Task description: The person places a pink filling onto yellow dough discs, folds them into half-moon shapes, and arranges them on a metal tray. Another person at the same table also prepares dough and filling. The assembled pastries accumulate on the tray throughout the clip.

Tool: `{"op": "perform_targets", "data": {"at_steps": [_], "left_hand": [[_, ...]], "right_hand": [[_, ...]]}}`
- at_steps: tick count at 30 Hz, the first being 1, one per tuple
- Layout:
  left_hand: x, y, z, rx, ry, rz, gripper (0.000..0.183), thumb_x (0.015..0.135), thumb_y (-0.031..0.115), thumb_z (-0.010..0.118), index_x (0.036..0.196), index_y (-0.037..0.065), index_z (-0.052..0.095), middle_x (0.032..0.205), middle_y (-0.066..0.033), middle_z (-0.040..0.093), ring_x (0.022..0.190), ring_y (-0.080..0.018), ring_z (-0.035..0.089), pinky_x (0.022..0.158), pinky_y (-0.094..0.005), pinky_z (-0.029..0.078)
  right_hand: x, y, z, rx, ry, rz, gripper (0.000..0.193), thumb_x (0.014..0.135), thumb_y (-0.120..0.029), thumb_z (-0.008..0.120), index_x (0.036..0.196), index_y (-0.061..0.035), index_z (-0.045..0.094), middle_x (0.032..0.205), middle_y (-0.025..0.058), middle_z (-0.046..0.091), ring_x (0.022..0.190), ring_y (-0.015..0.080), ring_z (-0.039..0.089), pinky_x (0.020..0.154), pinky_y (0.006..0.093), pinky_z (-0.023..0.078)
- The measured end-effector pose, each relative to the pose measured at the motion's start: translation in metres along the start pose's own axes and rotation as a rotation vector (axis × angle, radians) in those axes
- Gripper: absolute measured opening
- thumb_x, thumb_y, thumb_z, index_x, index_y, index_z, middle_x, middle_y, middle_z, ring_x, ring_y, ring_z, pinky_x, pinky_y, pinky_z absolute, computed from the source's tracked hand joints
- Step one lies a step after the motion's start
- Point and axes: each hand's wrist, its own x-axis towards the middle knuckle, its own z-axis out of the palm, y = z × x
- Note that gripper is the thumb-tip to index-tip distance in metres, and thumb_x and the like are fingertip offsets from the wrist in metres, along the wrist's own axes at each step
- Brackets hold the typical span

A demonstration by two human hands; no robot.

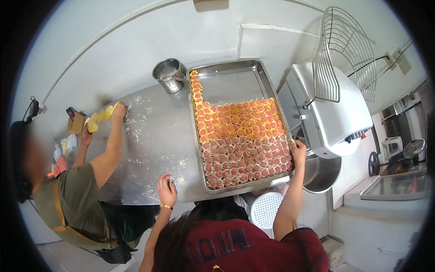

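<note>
A large metal tray (pixel 231 71) lies on the steel table, filled with rows of small open-topped meat dumplings. The upper rows are yellow-wrapped dumplings (pixel 238 120); the lower rows are pale-wrapped dumplings (pixel 247 158). My right hand (pixel 298 153) is closed at the tray's right rim, its fingertips beside the outermost dumplings. Near the front edge of the table, left of the tray, is my left hand (pixel 166 190), with a ring and a gold bracelet. Its fingers are curled around something small and dark that I cannot make out.
A co-worker (pixel 74 195) at left handles round yellow wrappers (pixel 100 116) over the floured steel table (pixel 149 140). Behind the tray's left corner stands a metal pitcher (pixel 169 75). On the right is a white mixer (pixel 328 109) with a wire guard (pixel 333 68) and steel bowl (pixel 322 174). A perforated stool (pixel 267 210) stands below.
</note>
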Motion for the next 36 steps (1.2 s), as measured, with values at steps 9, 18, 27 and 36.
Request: {"op": "perform_targets", "data": {"at_steps": [9, 18, 27, 36], "left_hand": [[0.002, 0.007, -0.001, 0.005, -0.014, -0.033, 0.024, 0.079, 0.003, 0.048, 0.103, 0.003, 0.052, 0.119, -0.0180, 0.052, 0.109, -0.0380, 0.049, 0.094, -0.0444, 0.039], [0.005, 0.023, 0.000, 0.067, -0.032, -0.034, 0.026, 0.079, 0.002, 0.050, 0.104, 0.005, 0.051, 0.122, -0.0154, 0.050, 0.111, -0.0365, 0.047, 0.095, -0.0440, 0.038], [0.003, 0.027, 0.004, 0.122, -0.007, -0.076, 0.024, 0.082, 0.004, 0.049, 0.106, 0.005, 0.050, 0.121, -0.0147, 0.050, 0.112, -0.0354, 0.047, 0.096, -0.0430, 0.038], [-0.002, 0.009, 0.020, 0.117, 0.047, -0.022, 0.022, 0.086, 0.006, 0.048, 0.108, 0.002, 0.051, 0.122, -0.0175, 0.050, 0.113, -0.0357, 0.046, 0.096, -0.0423, 0.038]], "right_hand": [[-0.077, 0.021, -0.013, 0.331, -0.184, 0.088, 0.018, 0.093, -0.014, 0.049, 0.079, -0.0038, 0.053, 0.070, -0.0050, 0.048, 0.063, 0.0050, 0.038, 0.055, 0.0227, 0.035], [-0.113, 0.030, -0.006, 0.640, -0.210, 0.170, 0.017, 0.096, -0.016, 0.050, 0.082, -0.0060, 0.047, 0.075, -0.0036, 0.048, 0.069, 0.0047, 0.041, 0.063, 0.0201, 0.038], [-0.114, 0.020, -0.004, 0.476, -0.144, 0.077, 0.017, 0.093, -0.012, 0.048, 0.079, -0.0021, 0.047, 0.073, -0.0019, 0.044, 0.069, 0.0085, 0.039, 0.064, 0.0242, 0.038], [-0.108, 0.024, -0.002, 0.224, -0.027, -0.110, 0.019, 0.091, -0.013, 0.050, 0.078, 0.0004, 0.053, 0.065, 0.0004, 0.044, 0.063, 0.0097, 0.038, 0.057, 0.0267, 0.036]]}}
